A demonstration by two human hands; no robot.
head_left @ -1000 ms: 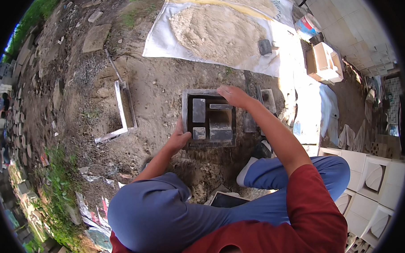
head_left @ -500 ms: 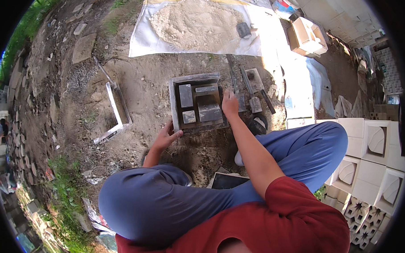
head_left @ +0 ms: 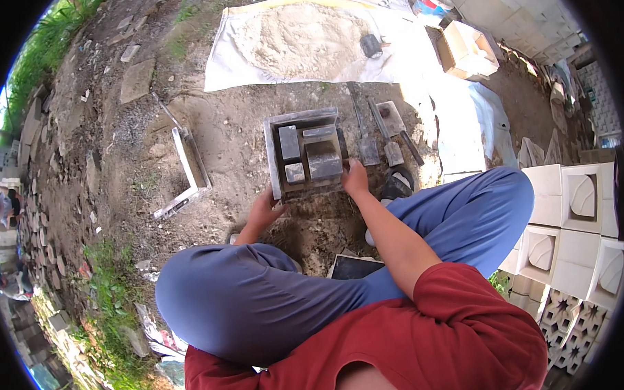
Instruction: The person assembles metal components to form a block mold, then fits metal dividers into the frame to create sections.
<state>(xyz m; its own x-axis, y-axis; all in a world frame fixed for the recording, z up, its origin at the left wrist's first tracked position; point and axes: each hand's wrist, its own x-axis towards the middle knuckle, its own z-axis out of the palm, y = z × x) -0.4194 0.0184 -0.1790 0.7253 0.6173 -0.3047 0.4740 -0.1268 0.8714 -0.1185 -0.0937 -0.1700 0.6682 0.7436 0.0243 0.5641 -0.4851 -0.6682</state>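
Both hands [head_left: 355, 178] grip near edge of square mould [head_left: 305, 154], lying flat.

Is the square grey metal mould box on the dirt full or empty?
Partly full: the square grey metal mould box holds grey rectangular insert blocks, with dark gaps between them.

The near edge of the square mould [head_left: 304, 152] is partly covered by the left hand [head_left: 265, 212] and the right hand [head_left: 356, 177] (finger positions cannot be resolved). The dark slab [head_left: 352, 266] is largely hidden between the legs. The black shoe [head_left: 396, 184] is partly concealed by the right forearm. The white cast blocks [head_left: 579, 221] are cut off by the circular rim at the right.
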